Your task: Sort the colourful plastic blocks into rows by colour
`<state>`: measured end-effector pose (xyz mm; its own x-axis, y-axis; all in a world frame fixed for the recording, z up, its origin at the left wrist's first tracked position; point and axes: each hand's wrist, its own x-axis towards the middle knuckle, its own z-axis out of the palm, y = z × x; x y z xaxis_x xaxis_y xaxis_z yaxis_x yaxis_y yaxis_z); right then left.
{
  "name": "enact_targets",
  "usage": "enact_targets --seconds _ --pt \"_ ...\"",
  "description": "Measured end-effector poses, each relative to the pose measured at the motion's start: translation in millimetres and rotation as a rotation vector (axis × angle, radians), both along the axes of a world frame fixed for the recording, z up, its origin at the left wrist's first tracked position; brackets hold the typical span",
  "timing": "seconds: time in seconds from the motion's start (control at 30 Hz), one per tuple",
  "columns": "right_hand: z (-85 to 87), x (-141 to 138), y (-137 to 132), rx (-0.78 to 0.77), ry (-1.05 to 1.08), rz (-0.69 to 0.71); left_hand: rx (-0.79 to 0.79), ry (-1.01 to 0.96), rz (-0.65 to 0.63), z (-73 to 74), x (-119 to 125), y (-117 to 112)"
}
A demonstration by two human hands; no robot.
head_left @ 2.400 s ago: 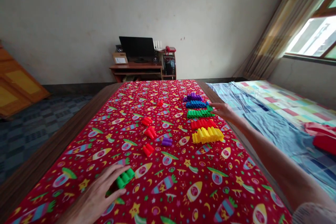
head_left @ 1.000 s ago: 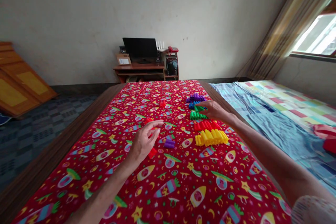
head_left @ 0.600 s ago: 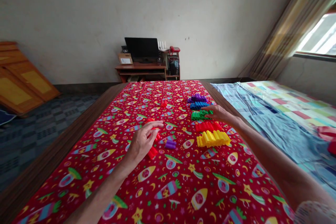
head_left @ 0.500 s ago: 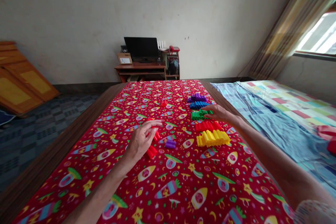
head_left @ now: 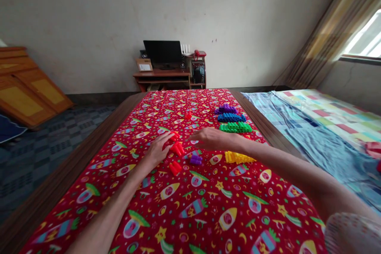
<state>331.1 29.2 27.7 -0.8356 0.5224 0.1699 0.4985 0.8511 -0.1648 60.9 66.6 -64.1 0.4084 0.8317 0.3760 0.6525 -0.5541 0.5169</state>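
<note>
Reference point for all positions: the single purple block [head_left: 195,160], which lies on the red printed cloth [head_left: 208,190]. Left and right are as the wearer sees them.

Left hand [head_left: 158,151]: located to the left of the purple block and slightly beyond it. Thumb and fingers are spread apart. The fingertips are at the upper red block [head_left: 175,135]; the thumb is just beside the middle red block [head_left: 178,149]. Firm contact with either cannot be confirmed.

Right hand [head_left: 205,139]: located beyond the purple block, with the fingers pointing left. The fingers lie close together and the inner side is hidden; whether the hand is closed on anything cannot be determined.

Loose blocks: the upper and middle red blocks lie to the left of the purple block and beyond it. The lower red block [head_left: 175,168] lies to its left and slightly nearer the wearer. The far red block [head_left: 188,115] lies well beyond it.

Block rows: the yellow row [head_left: 238,157] is to the right of the purple block, partly covered by the right forearm [head_left: 276,158]. The green row [head_left: 235,127], blue row [head_left: 231,117] and purple row [head_left: 225,108] follow in that order, to the right and progressively farther beyond the purple block.
</note>
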Motion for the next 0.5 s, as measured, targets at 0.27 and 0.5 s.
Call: enact_targets --seconds 0.27,0.5 --pt "-54.8 -83 7 0.112 -0.243 -0.197 0.058 0.04 -0.139 -5.9 -1 -5" --pt "-27.2 -40 7 -0.003 -0.052 -0.039 -0.042 -0.03 -0.155 6.4 11 -15"
